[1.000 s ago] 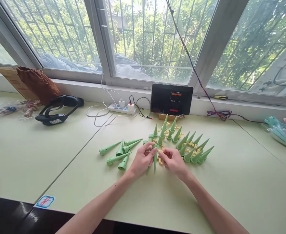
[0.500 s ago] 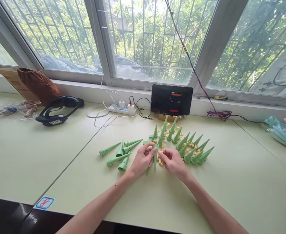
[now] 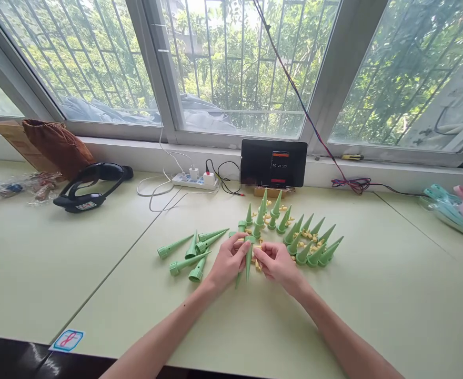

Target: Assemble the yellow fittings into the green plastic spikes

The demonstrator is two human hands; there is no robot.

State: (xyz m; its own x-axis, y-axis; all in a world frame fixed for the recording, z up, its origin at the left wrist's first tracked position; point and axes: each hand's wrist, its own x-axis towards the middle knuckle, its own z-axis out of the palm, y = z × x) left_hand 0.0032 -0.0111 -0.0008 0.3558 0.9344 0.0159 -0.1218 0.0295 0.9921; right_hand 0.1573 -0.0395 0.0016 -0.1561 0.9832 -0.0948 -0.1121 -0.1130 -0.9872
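My left hand (image 3: 227,263) pinches a green plant watering spike (image 3: 249,265) by its collar, and the point hangs downward. Another green spike tip shows just below the same hand. The fingers of my right hand (image 3: 279,263) are closed on a small yellow valve (image 3: 257,247) at the side of the held spike, near its collar. Fingers partly cover the valve, so I cannot tell how deep it sits. Left of my hands lies a loose pile of green spikes (image 3: 184,264). Several spikes (image 3: 316,258) stand tip-up to the right, with yellow valves (image 3: 302,245) among them.
At the back, a tablet (image 3: 274,163) shows a timer. A power strip (image 3: 195,181) with white cables lies left of it. A black headset (image 3: 91,192) and a brown pouch (image 3: 58,147) sit on the left. Plastic bags (image 3: 452,210) lie far right.
The camera view has shifted slightly. Both hands keep nearly the same pose around the spike and the yellow valve; nothing has been let go.
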